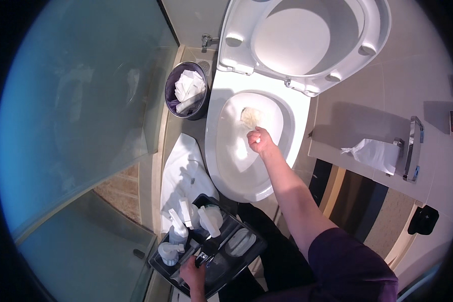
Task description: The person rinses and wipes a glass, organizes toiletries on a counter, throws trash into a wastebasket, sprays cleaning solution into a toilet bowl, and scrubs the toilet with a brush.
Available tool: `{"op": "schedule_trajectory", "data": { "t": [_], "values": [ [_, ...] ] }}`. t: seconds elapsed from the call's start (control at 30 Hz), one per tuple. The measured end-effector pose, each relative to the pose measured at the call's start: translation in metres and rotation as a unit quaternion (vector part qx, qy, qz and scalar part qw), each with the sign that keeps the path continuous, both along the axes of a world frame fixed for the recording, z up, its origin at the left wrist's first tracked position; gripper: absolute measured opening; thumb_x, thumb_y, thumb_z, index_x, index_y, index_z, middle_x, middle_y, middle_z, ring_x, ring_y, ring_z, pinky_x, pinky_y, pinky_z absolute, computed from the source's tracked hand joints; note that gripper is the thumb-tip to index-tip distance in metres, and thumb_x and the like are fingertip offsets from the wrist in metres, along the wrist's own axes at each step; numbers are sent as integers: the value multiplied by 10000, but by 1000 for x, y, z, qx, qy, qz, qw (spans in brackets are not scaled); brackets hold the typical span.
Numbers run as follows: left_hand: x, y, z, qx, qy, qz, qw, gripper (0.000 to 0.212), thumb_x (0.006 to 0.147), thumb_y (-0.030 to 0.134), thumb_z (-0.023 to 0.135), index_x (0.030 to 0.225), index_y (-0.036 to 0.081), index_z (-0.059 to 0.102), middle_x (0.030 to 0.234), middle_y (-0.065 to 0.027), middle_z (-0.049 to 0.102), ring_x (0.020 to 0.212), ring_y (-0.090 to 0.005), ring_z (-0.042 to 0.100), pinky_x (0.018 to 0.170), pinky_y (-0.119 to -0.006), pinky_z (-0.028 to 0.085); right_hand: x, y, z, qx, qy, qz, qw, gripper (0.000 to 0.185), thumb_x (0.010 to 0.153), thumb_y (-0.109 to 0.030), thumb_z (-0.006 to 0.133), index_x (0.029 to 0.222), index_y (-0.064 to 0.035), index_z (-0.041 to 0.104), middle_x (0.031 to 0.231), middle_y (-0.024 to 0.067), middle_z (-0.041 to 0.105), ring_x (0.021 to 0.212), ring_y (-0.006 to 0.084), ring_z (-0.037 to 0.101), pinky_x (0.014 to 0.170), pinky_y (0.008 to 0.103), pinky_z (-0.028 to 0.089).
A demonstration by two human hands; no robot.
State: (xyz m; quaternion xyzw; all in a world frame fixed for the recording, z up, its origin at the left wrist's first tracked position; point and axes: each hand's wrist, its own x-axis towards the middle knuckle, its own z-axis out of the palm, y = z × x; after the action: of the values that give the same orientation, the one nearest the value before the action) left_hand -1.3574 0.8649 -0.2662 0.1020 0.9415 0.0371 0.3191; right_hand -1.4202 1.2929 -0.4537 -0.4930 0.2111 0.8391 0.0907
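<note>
My right hand [259, 140] is closed around a short white handle over the toilet bowl [226, 166]. Just beyond the fingers, a pale yellowish pad or mop head [251, 117] rests against the inside of the bowl; its join to the handle is hidden. At the lower left, my left hand [193, 272] grips the middle handle of a black plastic cleaning caddy [256, 247]. The caddy carries several white-topped bottles, among them a trigger spray bottle [178, 230], and a scrubbing brush or pad [241, 242] in one compartment.
The toilet seat and lid [245, 34] stand raised. Left of the toilet are a waste bin [205, 109] with white paper, a white towel [185, 170] on the floor and a glass shower screen [98, 94]. A toilet paper roll [377, 156] and metal bar [411, 151] are on the right wall.
</note>
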Motion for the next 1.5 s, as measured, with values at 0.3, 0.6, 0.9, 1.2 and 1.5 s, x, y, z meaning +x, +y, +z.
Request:
{"op": "schedule_trajectory", "data": {
  "t": [0.3,0.6,0.9,1.2,1.5],
  "values": [
    [1,-4,1,21,3,-16,1000,195,551,128,674,682,85,536,630,-113,557,631,-324,550,593,-407,419,9,-6,30,-60,233,-247,939,300,885,-183,356,606,-74,339,475,6,341,341,103,343,289,205,299],
    [5,-11,3,5,16,-16,1000,232,533,133,693,694,84,533,628,-108,556,637,-315,551,594,-407,412,16,-11,58,-116,301,-353,879,315,897,-197,346,612,-66,319,488,8,310,359,105,309,300,201,316],
    [6,-15,-6,29,3,-12,1000,217,548,137,685,684,84,525,633,-111,557,638,-312,551,596,-400,411,26,8,12,-47,182,-376,907,275,880,-115,356,609,-82,326,467,-10,311,359,97,307,307,205,316],
    [0,-4,2,17,3,-11,1000,194,567,142,674,682,82,529,648,-112,563,650,-318,550,607,-403,411,18,12,-5,-11,141,-396,907,214,822,-51,382,616,-83,332,504,17,342,385,104,335,335,189,333],
    [5,-19,3,23,15,9,1000,184,566,129,667,655,81,512,616,-102,547,611,-316,543,588,-399,411,56,-2,40,17,267,-348,899,330,905,-183,341,585,-101,320,467,-21,343,390,99,359,342,211,329]
  ]
}}
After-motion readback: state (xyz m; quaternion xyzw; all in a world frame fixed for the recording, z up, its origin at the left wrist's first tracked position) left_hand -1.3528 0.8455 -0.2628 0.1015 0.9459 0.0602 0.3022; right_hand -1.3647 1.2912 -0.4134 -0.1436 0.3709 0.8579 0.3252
